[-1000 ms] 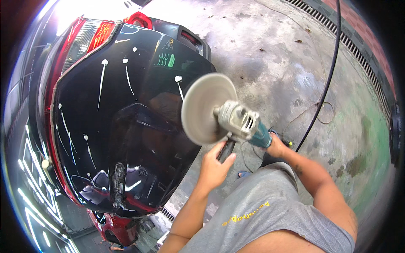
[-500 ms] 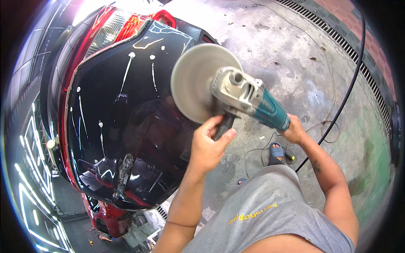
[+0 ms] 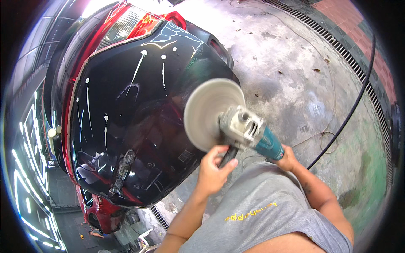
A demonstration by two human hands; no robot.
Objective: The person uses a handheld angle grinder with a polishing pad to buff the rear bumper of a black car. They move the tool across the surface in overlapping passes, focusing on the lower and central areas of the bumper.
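Note:
A teal and silver rotary polisher (image 3: 270, 144) is in both my hands, in front of my body. My left hand (image 3: 214, 170) is closed around its black side handle (image 3: 229, 157). Around the rear end of the teal body, my right hand (image 3: 288, 158) is closed. The round whitish polishing pad (image 3: 205, 110) looks smeared and overlaps the right edge of a glossy black car panel (image 3: 143, 114). Whether it touches the panel, I cannot tell. Streaks of white compound (image 3: 137, 71) run down the panel from several small blobs.
A red tail light (image 3: 145, 26) adjoins the panel at the top. A dark hose (image 3: 352, 107) and a thin cord (image 3: 333, 84) lie on the concrete floor (image 3: 291, 84). A drain grate (image 3: 333, 46) curves along the right. Behind the panel, a red car (image 3: 101, 215) stands at lower left.
The polisher, with both hands on it, has come down in the picture and closer to my body. The panel appears slightly farther right, and my sandalled feet are hidden now.

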